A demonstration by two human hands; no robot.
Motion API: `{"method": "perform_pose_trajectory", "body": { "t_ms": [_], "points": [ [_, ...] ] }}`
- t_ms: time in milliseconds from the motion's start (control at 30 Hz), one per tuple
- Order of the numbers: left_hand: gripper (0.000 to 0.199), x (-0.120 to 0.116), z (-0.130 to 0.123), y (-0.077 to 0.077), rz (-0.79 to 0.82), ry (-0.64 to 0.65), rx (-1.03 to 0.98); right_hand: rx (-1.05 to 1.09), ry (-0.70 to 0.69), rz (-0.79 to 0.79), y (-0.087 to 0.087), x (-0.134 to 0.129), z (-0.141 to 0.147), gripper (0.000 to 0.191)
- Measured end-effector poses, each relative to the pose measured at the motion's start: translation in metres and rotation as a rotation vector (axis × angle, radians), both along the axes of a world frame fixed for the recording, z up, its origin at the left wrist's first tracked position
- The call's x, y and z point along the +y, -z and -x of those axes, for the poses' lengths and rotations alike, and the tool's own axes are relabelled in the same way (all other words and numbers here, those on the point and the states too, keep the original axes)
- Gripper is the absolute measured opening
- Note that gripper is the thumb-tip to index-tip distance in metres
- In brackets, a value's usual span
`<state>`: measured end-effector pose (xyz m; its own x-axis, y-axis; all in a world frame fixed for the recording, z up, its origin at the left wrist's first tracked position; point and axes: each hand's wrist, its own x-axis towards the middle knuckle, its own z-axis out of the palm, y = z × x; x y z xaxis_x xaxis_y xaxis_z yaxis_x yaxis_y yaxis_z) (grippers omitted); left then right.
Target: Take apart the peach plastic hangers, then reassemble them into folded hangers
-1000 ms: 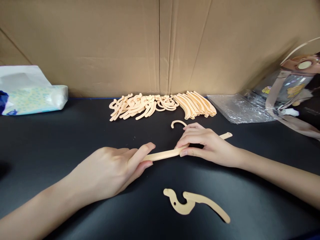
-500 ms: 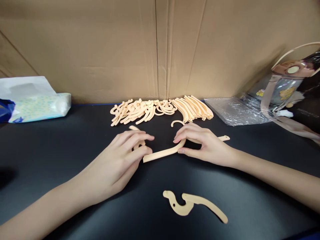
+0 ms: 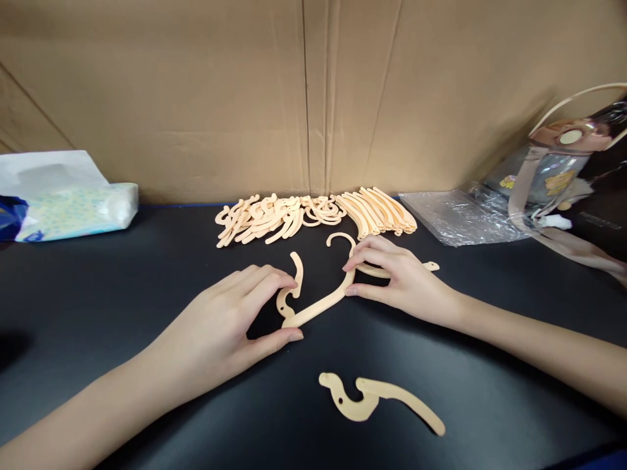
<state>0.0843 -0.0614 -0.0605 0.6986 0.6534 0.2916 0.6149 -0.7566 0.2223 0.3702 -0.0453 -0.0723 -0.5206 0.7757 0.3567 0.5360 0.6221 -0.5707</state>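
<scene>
Three containers stand or lie toward the back of the black desk (image 3: 161, 274). The one soft tissue pack (image 3: 78, 212), at the left, has a white tissue (image 3: 53, 171) sticking out of its top. The one clear plastic bag (image 3: 441, 214) lies flat at the right; whether anything is in it cannot be told. Beside it is one see-through bottle (image 3: 546, 171) with a brown lid, a loop handle and a strap (image 3: 521, 186); its contents cannot be made out.

One pale hanger (image 3: 321, 305) with one hook lies across the middle of the desk. The right hand (image 3: 409, 277) is clamped on it near its centre, thumb in front and fingers behind. At its left end is one small curved piece (image 3: 283, 305). The left hand (image 3: 220, 320) has thumb and fingers spread, fingertips touching that piece and thumb beside the hanger's end; whether it grips cannot be told.

One hooked part (image 3: 373, 390) lies alone nearer the front. At the back, three groups sit side by side: hooked pieces (image 3: 264, 219), round hooks (image 3: 326, 210) and curved bars (image 3: 375, 212), overlapping too much to count exactly.
</scene>
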Motion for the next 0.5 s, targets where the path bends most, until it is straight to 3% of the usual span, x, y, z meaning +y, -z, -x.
{"method": "perform_pose_trajectory", "body": {
  "t_ms": [167,500],
  "points": [
    [0.045,0.0004,0.0022,-0.0019,0.005,-0.003,0.017,-0.015,-0.003,0.013,0.0003,0.0000,0.0004,0.020],
    [0.069,-0.0020,0.0036,-0.0048,0.039,-0.098,0.049,-0.008,-0.192,0.088,-0.0034,-0.0025,-0.0030,0.015]
  ]
}}
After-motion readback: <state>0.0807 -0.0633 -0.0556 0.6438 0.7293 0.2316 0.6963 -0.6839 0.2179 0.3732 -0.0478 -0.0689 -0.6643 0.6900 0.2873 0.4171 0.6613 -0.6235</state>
